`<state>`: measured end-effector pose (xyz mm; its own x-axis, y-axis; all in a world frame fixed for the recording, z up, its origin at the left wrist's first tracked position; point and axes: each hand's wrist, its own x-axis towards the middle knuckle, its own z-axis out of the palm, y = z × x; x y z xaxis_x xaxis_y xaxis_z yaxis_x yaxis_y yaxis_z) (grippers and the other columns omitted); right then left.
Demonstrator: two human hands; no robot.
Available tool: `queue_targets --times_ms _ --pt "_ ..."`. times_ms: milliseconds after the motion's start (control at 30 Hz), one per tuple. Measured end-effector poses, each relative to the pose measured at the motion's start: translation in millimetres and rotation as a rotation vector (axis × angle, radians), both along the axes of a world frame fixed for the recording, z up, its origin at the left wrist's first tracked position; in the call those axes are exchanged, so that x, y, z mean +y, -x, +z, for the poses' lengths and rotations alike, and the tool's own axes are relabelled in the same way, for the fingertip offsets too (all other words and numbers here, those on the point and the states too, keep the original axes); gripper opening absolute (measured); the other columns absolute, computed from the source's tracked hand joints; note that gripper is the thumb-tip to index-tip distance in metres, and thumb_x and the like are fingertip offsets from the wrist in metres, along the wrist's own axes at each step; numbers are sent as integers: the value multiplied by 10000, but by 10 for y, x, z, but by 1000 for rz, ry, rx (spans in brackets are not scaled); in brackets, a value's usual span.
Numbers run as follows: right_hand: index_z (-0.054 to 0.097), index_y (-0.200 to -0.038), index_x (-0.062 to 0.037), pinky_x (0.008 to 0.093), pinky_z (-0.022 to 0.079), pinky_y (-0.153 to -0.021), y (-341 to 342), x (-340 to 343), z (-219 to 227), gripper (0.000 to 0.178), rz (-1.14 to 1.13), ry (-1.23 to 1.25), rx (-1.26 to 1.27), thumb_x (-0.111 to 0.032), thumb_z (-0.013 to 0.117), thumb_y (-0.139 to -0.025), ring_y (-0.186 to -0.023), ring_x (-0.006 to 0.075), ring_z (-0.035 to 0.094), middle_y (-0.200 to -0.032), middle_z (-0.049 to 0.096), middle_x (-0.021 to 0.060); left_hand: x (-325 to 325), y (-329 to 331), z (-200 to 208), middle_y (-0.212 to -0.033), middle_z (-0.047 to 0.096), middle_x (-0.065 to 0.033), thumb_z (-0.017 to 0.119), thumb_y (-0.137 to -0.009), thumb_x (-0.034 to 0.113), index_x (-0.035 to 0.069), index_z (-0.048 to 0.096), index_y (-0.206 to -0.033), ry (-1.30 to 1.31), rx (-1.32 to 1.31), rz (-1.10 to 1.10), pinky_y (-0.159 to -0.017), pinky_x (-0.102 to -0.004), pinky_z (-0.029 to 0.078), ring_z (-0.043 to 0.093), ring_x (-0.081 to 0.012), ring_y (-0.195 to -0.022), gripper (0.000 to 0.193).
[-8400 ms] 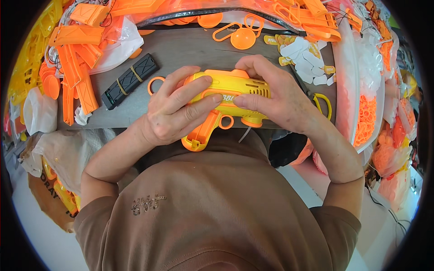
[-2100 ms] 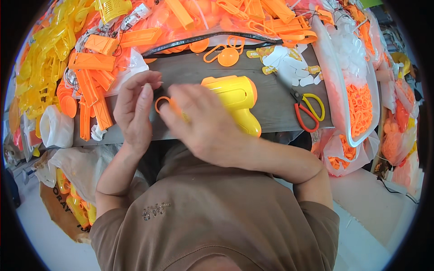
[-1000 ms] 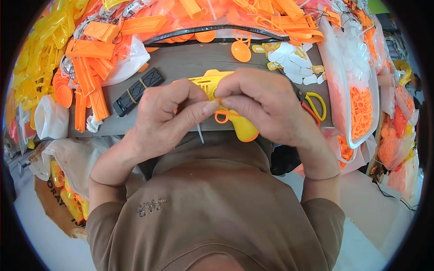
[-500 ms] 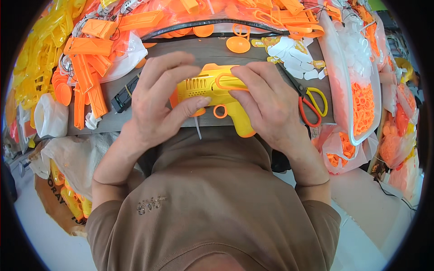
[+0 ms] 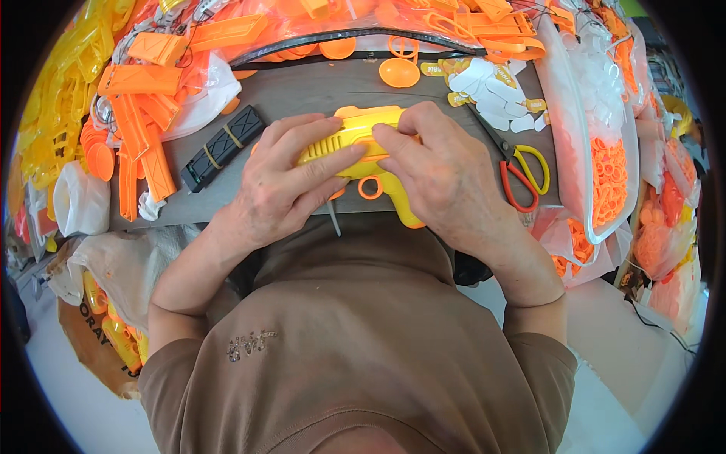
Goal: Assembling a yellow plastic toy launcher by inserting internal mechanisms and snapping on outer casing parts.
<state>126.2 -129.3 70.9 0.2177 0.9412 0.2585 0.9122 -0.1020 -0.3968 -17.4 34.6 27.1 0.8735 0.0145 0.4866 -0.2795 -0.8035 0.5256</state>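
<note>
Grey tabletop, with orange parts heaped beyond the left hand and a clear tub outward of the right hand. 1 yellow toy lies directly between the 2 hands, touching both; neither is clearly nearer. Long axis: roughly left to right, from palm to palm. Handle slants toward the torso, just below the right fingers; an orange ring sits between the hands, beside it.

Left hand: half curled, fingers laid across the toy's left end, holding it. Right hand: bent more tightly, digits pressed on the right end; cannot tell if a small part is pinched there. Toy's contact with the tabletop: hidden.

Black block, 2 bands around it, near the left hand on its outer side. Scissors just outward of the right hand.
</note>
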Motion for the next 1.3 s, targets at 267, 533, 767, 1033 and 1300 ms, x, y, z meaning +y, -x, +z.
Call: queue_targets --times_ms 267,533,767,1033,1300 --pt "605 -1012 -36 315 463 -600 -14 -13 -56 296 -39 -75 44 -57 694 -730 -739 215 559 -921 508 82 -3 -6 38 -1163 538 -156 705 -719 137 91 640 -1133 -163 31 -2 -813 -397 476 548 -339 -1000 422" --pt "605 -1019 -52 342 462 -682 -1082 -236 -366 250 -284 -164 -56 -21 631 -772 -795 236 571 -931 565 78 -6 -41 42 -1098 578 -170 735 -699 111 8 562 -1189 32 -31 3 -816 -399 482 570 -353 -977 529" --pt "574 -934 -52 376 461 -713 -1278 -195 -523 188 -179 -50 -209 -58 648 -761 -851 278 560 -884 515 81 26 -2 41 -1095 579 -166 742 -686 93 -1 561 -1174 -3 -22 20 -811 -391 485 575 -342 -981 529" --pt "541 -889 -47 369 454 -687 -1254 -237 -411 196 -157 -73 -139 -42 664 -736 -803 267 554 -836 511 84 50 22 103 -1109 580 -173 748 -688 96 -11 563 -1172 24 -2 36 -813 -379 483 577 -330 -984 528" --pt "580 -811 -66 338 436 -586 -406 -263 77 245 186 -552 -389 71 689 -639 -759 226 527 -922 564 54 -78 -73 518 -989 635 -121 597 -869 64 -32 554 -1184 705 118 88 -806 -278 477 606 -171 -906 331"
